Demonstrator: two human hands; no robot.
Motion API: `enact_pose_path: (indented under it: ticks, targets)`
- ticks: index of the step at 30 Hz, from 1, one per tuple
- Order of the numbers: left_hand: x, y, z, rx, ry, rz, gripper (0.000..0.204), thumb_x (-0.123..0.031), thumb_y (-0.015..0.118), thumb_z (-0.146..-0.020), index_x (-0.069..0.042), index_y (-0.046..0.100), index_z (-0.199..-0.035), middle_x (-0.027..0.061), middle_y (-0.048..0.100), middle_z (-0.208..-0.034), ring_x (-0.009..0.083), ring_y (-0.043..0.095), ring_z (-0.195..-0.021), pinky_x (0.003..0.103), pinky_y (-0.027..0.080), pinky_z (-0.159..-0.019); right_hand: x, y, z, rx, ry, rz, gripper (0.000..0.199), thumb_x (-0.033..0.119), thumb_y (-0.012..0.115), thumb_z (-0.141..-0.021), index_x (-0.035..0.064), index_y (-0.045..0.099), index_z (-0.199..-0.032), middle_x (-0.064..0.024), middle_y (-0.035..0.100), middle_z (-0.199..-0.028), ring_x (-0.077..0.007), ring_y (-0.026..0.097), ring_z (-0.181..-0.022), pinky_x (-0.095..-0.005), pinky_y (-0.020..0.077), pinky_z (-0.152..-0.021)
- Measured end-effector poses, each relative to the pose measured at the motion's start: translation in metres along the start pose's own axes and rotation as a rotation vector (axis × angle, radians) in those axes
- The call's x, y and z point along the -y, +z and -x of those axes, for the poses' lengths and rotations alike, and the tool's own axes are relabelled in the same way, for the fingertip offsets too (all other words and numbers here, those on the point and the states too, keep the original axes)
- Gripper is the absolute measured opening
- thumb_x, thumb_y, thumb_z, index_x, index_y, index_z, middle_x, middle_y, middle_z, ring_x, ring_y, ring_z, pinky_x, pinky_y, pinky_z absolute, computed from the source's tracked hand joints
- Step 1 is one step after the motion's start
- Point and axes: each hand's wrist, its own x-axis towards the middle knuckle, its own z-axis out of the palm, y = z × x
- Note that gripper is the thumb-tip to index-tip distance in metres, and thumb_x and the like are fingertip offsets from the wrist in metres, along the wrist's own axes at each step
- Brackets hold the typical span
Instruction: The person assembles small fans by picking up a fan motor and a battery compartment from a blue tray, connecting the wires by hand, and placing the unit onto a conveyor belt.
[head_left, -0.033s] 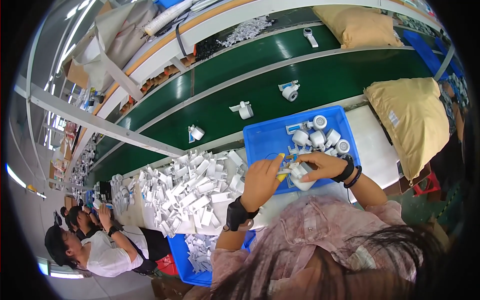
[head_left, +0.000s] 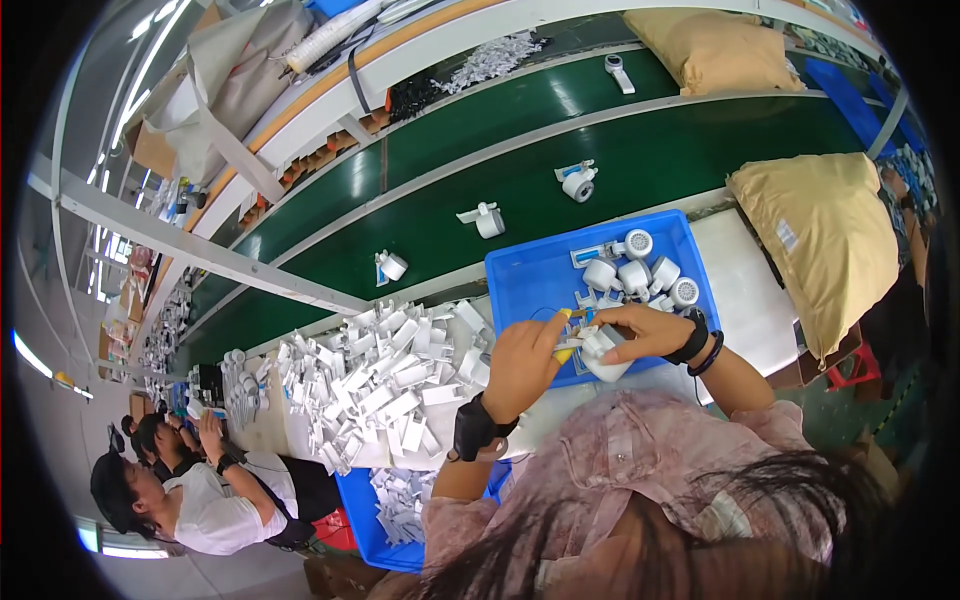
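left hand, pinched on yellow piece; right hand, clamped on white housing, over blue tray's near edge; housing best braced firmly, wrists steady.

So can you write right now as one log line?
left hand: gripping yellow object, partly hidden; right hand: holding white rounded housing; place: near edge of blue tray; beside: white plastic parts heap

Open bench strip between blue tray and paper sack, white parts (heaped) blocking left
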Motion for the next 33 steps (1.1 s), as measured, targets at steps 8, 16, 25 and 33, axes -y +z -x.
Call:
enact_pose_path:
  ticks: [8,16,25,33]
  targets:
    - [-0.013,0.019,0.005,-0.167,0.144,-0.053,0.042,-0.011,0.071,-0.071,-0.007,0.061,-0.111,0.0084,0.062,-0.095,0.0255,0.061,-0.083,0.038,0.048,-0.068,0.014,0.003,0.018,-0.048,-0.1,0.303,0.046,0.028,0.073,-0.079,0.0026,0.056,-0.113,-0.006,0.061,-0.094,-0.0139,0.058,-0.085,-0.0277,0.0466,-0.073]
    - [-0.015,0.03,0.009,-0.2,0.18,-0.02,0.041,0.001,0.065,-0.064,-0.003,0.061,-0.105,0.0112,0.063,-0.097,0.0278,0.061,-0.087,0.046,0.045,-0.09,0.026,0.018,0.026,-0.142,-0.261,0.557,0.057,0.042,0.072,-0.075,-0.0001,0.056,-0.111,-0.0177,0.062,-0.096,-0.0361,0.062,-0.085,-0.0387,0.0493,-0.071]
    - [-0.024,0.025,0.013,-0.165,0.101,-0.003,0.04,0.004,0.064,-0.067,-0.003,0.056,-0.106,0.0111,0.065,-0.093,0.0258,0.064,-0.085,0.051,0.038,-0.099,0.029,0.025,0.027,-0.183,-0.243,0.655,0.059,0.043,0.073,-0.074,-0.0008,0.054,-0.108,-0.0176,0.062,-0.094,-0.0378,0.063,-0.081,-0.0409,0.0503,-0.067]
    - [-0.025,0.027,0.017,-0.214,0.113,-0.028,0.043,0.008,0.061,-0.065,-0.002,0.056,-0.107,0.0116,0.065,-0.093,0.0253,0.064,-0.085,0.052,0.037,-0.101,0.026,0.026,0.027,-0.19,-0.272,0.648,0.059,0.042,0.074,-0.073,0.0002,0.054,-0.109,-0.0165,0.062,-0.093,-0.0368,0.063,-0.079,-0.0409,0.0501,-0.065]
